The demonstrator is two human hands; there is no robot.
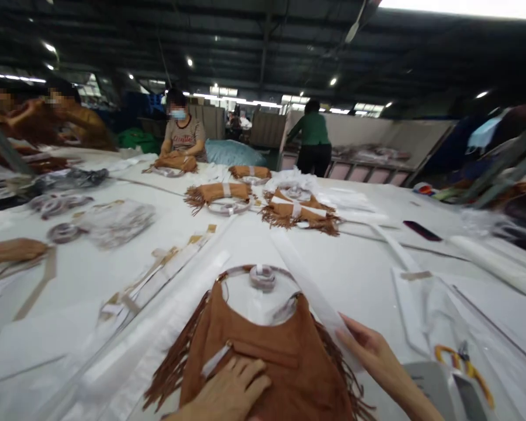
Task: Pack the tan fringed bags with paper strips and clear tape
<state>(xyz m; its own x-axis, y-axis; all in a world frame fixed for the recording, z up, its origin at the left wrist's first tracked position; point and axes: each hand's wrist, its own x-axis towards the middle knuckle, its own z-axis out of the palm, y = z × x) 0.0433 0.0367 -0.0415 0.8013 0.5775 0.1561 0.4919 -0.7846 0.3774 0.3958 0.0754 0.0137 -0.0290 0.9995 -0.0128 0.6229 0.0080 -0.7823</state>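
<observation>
A brown fringed bag (267,333) lies flat in front of me, its wrapped handle arching away from me and a wrapped coil (262,278) inside the arch. My left hand (230,389) rests on the bag's lower left front with its fingers spread a little, beside the white-wrapped zipper pull (217,359). At the bag's right edge, my right hand (370,351) touches a long strip of white paper (319,301), its thumb and fingers on the strip, which runs along the right side of the bag. Fringe hangs out on both sides of the bag.
Folded brown bags (225,192) lie farther back on the white table. Yellow-handled scissors (464,365) are at the lower right, a dark phone (422,230) at the right. Cardboard-edged strips (158,275) and a plastic bag (116,222) lie left. A masked person (184,134) works across the table.
</observation>
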